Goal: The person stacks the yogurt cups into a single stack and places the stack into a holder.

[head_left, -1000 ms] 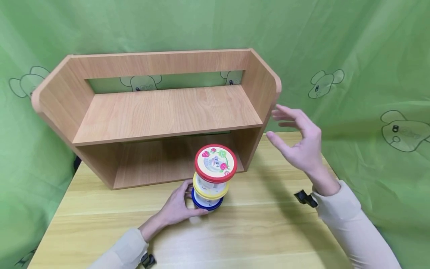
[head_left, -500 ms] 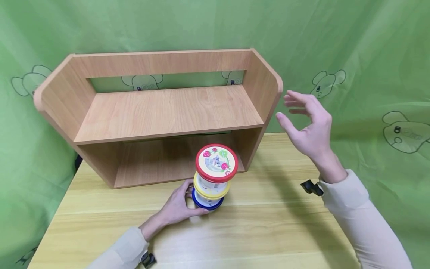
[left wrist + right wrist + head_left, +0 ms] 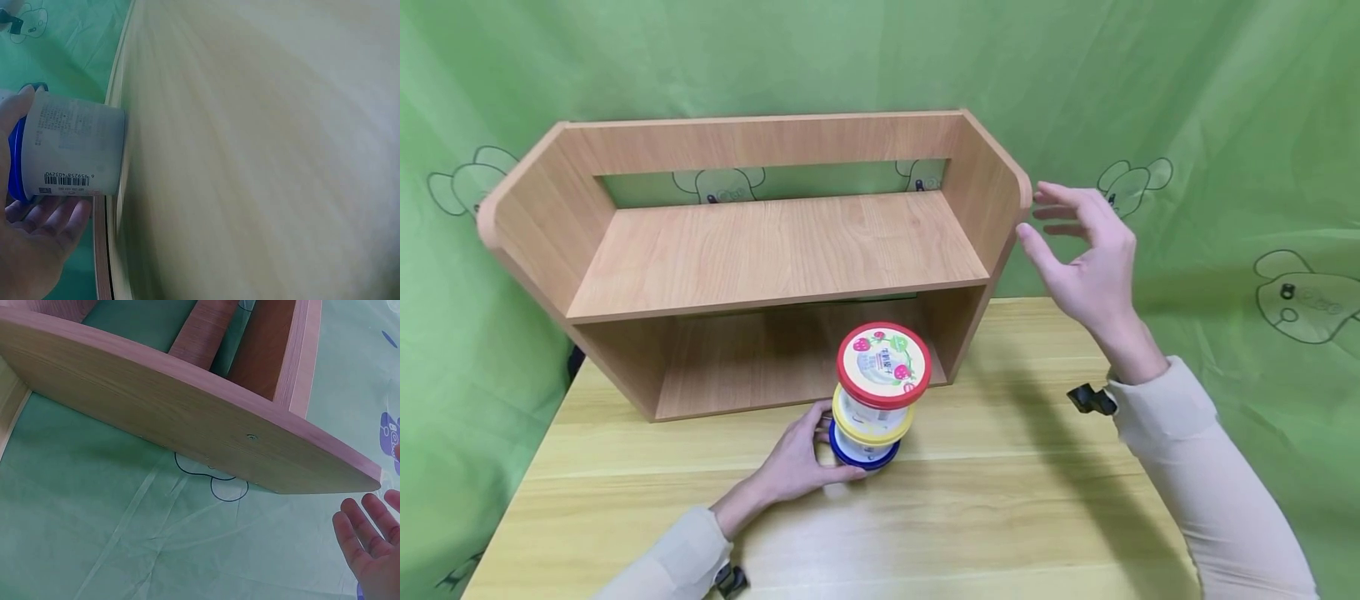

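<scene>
- Landmark: a two-tier, light-brown wood-grain shelf [image 3: 775,246], upright on a pale yellow wooden table [image 3: 985,517].
- Stack: three round white tubs on the table, in front of the shelf's lower opening, towards its right end. Bottom: tub with a dark blue lid [image 3: 850,456]; middle: tub with a yellow lid [image 3: 867,436]; top: tub with a red-rimmed, strawberry-printed lid [image 3: 883,367].
- Left hand [image 3: 793,462]: in front of the shelf, grasping the blue-lidded tub between thumb and fingers. Printed text and a barcode show on that tub's side in the left wrist view.
- Right hand [image 3: 1093,258]: raised just beside the shelf's right side panel [image 3: 187,425], grip released, fingers spread and slightly bent, holding nothing. A gap to the panel shows in the right wrist view.
- Obstruction: the stack hides part of the shelf's lower opening; the right side panel stands between the right hand and the shelf's tiers.
- Surroundings: green curtain [image 3: 1225,100] with mouse-like outlines, behind and to both sides of the shelf. Dark item [image 3: 574,363] behind the shelf's left end, mostly hidden; identity cannot be determined.
</scene>
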Demonstrator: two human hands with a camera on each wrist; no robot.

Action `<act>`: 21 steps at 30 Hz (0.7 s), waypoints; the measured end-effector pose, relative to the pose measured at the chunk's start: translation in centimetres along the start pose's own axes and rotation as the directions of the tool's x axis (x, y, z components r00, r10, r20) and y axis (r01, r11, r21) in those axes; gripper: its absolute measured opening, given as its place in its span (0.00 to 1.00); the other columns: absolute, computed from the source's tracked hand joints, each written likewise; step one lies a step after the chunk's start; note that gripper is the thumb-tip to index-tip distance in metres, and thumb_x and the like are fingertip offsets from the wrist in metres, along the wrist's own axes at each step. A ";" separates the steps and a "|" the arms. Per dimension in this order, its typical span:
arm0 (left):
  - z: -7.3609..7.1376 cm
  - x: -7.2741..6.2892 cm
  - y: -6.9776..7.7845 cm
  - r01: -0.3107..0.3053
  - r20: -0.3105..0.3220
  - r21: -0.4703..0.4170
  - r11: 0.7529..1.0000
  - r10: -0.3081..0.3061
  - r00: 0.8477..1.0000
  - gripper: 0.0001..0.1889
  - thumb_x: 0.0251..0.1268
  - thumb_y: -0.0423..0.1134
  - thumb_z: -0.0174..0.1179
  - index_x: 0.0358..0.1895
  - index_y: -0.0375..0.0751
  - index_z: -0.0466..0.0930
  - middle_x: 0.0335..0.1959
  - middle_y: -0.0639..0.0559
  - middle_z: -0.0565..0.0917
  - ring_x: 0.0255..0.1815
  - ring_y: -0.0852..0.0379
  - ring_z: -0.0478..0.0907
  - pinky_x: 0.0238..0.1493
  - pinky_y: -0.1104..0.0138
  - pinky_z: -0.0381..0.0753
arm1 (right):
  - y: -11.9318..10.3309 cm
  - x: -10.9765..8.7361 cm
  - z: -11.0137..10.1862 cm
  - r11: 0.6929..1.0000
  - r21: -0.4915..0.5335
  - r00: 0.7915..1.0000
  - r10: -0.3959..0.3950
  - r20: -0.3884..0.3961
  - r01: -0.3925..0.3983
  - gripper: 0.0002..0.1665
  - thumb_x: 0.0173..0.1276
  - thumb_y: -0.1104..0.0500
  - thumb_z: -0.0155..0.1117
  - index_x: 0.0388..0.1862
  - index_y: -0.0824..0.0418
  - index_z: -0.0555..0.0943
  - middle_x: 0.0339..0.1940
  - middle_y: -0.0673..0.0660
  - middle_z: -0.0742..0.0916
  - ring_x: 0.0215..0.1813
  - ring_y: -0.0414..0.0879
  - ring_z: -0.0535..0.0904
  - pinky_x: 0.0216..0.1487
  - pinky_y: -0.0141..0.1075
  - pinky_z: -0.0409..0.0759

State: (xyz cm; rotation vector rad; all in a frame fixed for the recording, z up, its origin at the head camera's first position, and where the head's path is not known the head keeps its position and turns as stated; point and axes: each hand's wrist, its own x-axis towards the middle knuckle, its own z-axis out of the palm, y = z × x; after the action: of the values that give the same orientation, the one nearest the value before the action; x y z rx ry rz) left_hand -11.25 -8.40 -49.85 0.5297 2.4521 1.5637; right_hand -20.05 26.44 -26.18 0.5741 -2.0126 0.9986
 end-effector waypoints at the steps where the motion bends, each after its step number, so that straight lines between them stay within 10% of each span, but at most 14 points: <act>1: 0.0 0.0 0.0 -0.001 0.000 -0.001 1.000 0.001 1.000 0.51 0.48 0.51 0.85 0.75 0.45 0.65 0.60 0.50 0.83 0.58 0.56 0.82 0.65 0.54 0.86 | 0.0 0.1 0.0 1.000 0.000 1.000 0.002 -0.002 -0.002 0.25 0.67 0.66 0.72 0.64 0.64 0.84 0.55 0.63 0.90 0.52 0.32 0.86 0.53 0.22 0.86; 21: 0.1 0.0 0.0 -0.013 -0.003 -0.003 1.000 0.013 1.000 0.51 0.48 0.51 0.85 0.75 0.45 0.66 0.60 0.52 0.83 0.58 0.56 0.82 0.64 0.59 0.86 | 0.0 1.4 0.7 0.999 -0.042 1.000 0.023 0.013 -0.022 0.22 0.67 0.66 0.72 0.60 0.62 0.86 0.50 0.61 0.89 0.49 0.26 0.83 0.51 0.20 0.85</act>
State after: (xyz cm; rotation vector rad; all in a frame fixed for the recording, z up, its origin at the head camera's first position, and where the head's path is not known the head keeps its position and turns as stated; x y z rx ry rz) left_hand -11.25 -8.31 -49.92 0.5436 2.4531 1.5738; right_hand -21.16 25.80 -25.32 0.5381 -2.0513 0.9653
